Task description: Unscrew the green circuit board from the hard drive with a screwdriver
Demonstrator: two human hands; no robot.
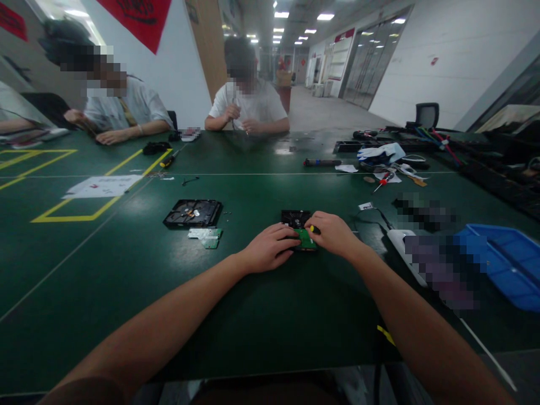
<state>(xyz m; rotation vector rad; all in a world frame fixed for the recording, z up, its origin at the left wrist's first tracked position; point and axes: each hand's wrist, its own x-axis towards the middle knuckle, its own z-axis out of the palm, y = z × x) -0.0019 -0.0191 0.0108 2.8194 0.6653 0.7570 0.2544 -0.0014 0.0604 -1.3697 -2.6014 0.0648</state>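
Note:
A black hard drive with a green circuit board lies on the table in front of me. My left hand grips its left side, thumb at the near edge and fingers reaching onto the board. Over the right part of the drive, my right hand is closed around a small screwdriver with a yellow and black handle end. The screwdriver's tip is hidden by the hand. Left of these lie a second hard drive and a loose circuit board.
Tiny screws lie beside the second drive. On the right are a white power strip, a blue tray, a red screwdriver and gloves. A paper sheet lies left. Across the table sit other people.

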